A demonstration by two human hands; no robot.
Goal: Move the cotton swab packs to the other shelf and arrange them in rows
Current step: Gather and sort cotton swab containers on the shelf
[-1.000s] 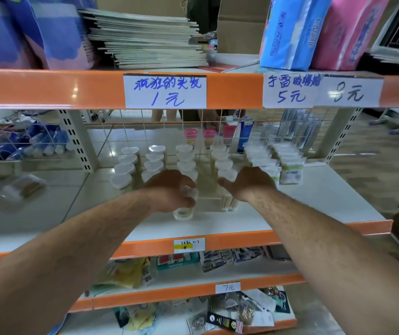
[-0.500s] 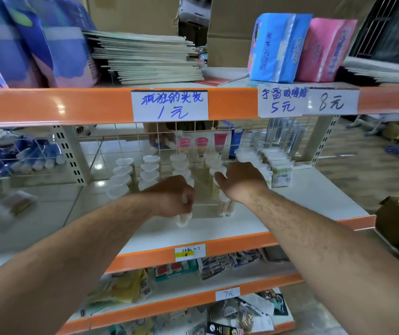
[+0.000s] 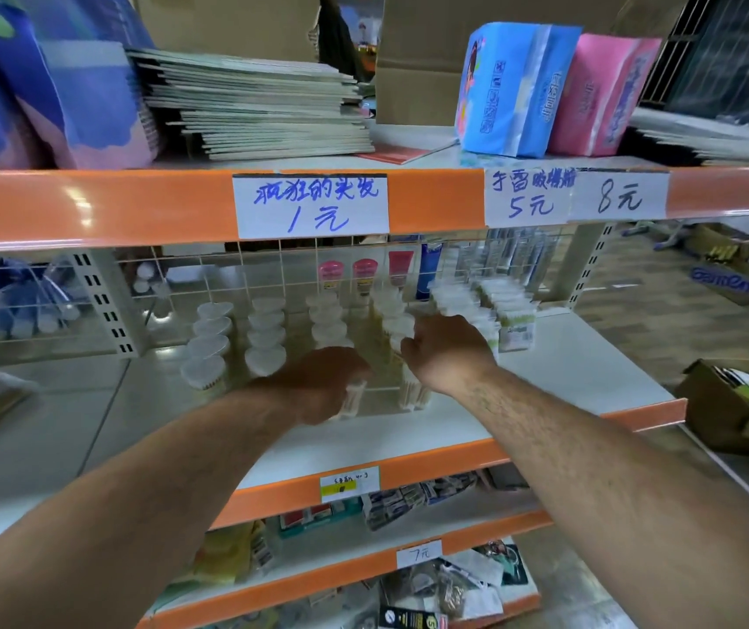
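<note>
While both hands hovered mid-frame, the left hand (image 3: pixel 318 383) gripped one clear, white-lidded cotton swab pack (image 3: pixel 353 398) near the shelf (image 3: pixel 545 401) front; the right hand (image 3: pixel 449 351) curled, hold unclear. Four files of packs (image 3: pixel 266 338) stood behind.

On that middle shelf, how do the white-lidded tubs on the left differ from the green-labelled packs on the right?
The white-lidded tubs are rounded and see-through; the green-labelled packs are boxy with green print. The tubs fill several rows on the left; the packs stand in rows further right. Both stand on the same white shelf, lined up front to back.
</note>
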